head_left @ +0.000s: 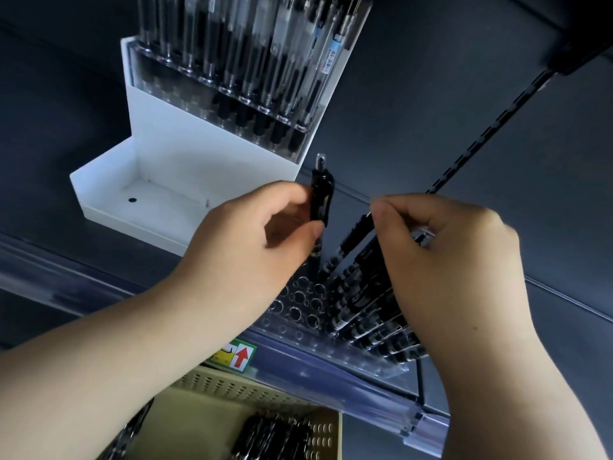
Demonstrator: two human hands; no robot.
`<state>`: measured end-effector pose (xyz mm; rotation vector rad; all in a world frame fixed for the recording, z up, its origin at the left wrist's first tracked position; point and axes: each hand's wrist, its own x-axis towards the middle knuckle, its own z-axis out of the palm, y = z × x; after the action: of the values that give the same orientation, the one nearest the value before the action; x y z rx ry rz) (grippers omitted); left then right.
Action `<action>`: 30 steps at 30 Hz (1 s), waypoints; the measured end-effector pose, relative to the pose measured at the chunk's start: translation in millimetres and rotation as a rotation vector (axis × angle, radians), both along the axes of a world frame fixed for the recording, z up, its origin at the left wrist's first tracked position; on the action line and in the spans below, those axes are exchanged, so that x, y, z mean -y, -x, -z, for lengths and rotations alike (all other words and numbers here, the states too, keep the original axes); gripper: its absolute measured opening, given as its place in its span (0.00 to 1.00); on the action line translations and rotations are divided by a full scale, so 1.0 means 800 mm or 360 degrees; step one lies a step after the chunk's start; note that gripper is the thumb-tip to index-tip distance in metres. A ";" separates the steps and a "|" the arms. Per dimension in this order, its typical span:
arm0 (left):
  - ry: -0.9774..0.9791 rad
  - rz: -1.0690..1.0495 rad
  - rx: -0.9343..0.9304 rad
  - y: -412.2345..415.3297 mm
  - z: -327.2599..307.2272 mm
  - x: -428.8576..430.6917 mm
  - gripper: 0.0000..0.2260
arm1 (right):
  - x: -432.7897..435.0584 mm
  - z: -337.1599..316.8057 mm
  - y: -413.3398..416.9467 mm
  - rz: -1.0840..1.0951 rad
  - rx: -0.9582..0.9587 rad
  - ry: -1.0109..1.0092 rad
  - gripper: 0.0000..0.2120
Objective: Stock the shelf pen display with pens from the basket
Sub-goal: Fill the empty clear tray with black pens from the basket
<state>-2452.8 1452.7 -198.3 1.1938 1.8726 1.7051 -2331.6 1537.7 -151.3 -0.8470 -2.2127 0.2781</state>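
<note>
- While the left hand [265, 227] pinches a black click pen [320, 200] between thumb and curled fingers, the pen stands nearly upright with its tip down at the back rows of the clear pen display [298, 330]. Whether the tip is already in a hole I cannot tell.
- The right hand [447, 257] has thumb and forefinger closed on the top of a leaning pen [351, 239] whose lower end is down among the display's rows. Whether the curled fingers behind it hold more pens is hidden.
- By my judgement the job is about half done. The right part of the display is packed with stocked pens [371, 313], while the empty holes [298, 300] on its left part are unfilled.
- The beige basket [212, 386] below the shelf's front edge has loose black pens [275, 433] in it, so stock is on hand.
- Room is tight. The free holes lie between the left wrist and the filled rows, and the leaning pens crowd the nearest free column.
- The white display stand [185, 180] sits just behind on the shelf, close to the held pen's top.
- The price rail [331, 380] runs along the shelf's front edge under the display and carries a red-arrow label [242, 356].
</note>
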 end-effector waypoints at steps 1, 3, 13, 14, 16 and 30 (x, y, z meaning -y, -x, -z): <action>-0.0005 0.0026 0.0014 -0.001 0.001 -0.003 0.08 | 0.001 -0.001 0.000 -0.0004 -0.0007 0.0010 0.09; -0.0009 0.0068 0.0033 -0.002 0.002 -0.009 0.08 | 0.002 -0.003 -0.001 -0.0002 -0.0011 0.0031 0.08; 0.0366 0.0170 -0.0318 -0.015 0.018 -0.026 0.08 | 0.002 -0.008 -0.014 0.0032 -0.0072 -0.0007 0.08; 0.0366 0.0146 -0.0330 -0.013 0.018 -0.027 0.07 | 0.001 -0.008 -0.015 0.0029 -0.0071 -0.0012 0.08; 0.0375 0.0125 -0.0372 -0.013 0.018 -0.028 0.06 | 0.000 -0.008 -0.016 0.0029 -0.0069 -0.0012 0.08; 0.0575 0.0177 -0.0691 -0.010 0.012 -0.013 0.11 | 0.020 -0.027 -0.026 -0.0031 -0.0027 -0.0154 0.08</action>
<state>-2444.4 1463.5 -208.1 1.5612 2.1863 1.0424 -2310.9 1521.9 -129.7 -0.7684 -2.2007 0.1854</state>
